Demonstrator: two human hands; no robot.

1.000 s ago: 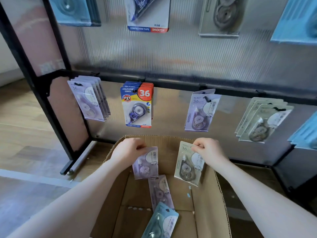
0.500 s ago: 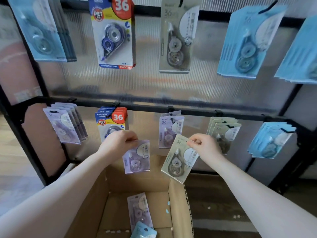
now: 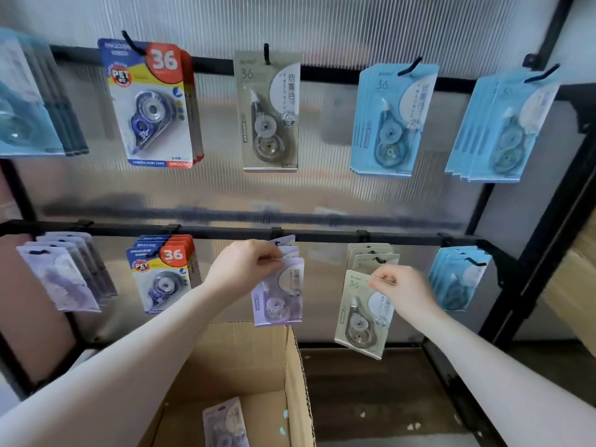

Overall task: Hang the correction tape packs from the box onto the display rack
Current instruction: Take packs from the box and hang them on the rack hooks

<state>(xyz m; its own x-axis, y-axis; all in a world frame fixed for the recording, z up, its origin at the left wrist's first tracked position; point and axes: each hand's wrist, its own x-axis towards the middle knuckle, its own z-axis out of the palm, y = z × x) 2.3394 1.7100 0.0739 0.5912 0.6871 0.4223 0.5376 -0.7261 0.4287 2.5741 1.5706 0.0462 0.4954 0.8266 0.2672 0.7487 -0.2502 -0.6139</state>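
My left hand [image 3: 245,269] pinches the top of a lilac correction tape pack [image 3: 279,295], held up against the lilac packs [image 3: 287,245] that hang on the lower rail's middle hook. In my right hand [image 3: 403,290] a beige-green pack [image 3: 362,314] is pinched by its top corner, just below the beige-green packs [image 3: 371,254] on their hook. The cardboard box [image 3: 295,375] stands open under my arms, and one lilac pack [image 3: 225,424] lies on its bottom.
The black display rack [image 3: 225,233] has two rails of hooks in front of a ribbed translucent panel. Blue packs [image 3: 458,275], red-and-blue "36" packs [image 3: 161,272] and more lilac packs [image 3: 64,272] hang on the lower rail. Other packs fill the upper row [image 3: 271,111].
Both hands have risen from the box to the lower rail, each carrying its pack. The left pack now meets the middle hook's stack, and the right pack sits under the beige-green stack.
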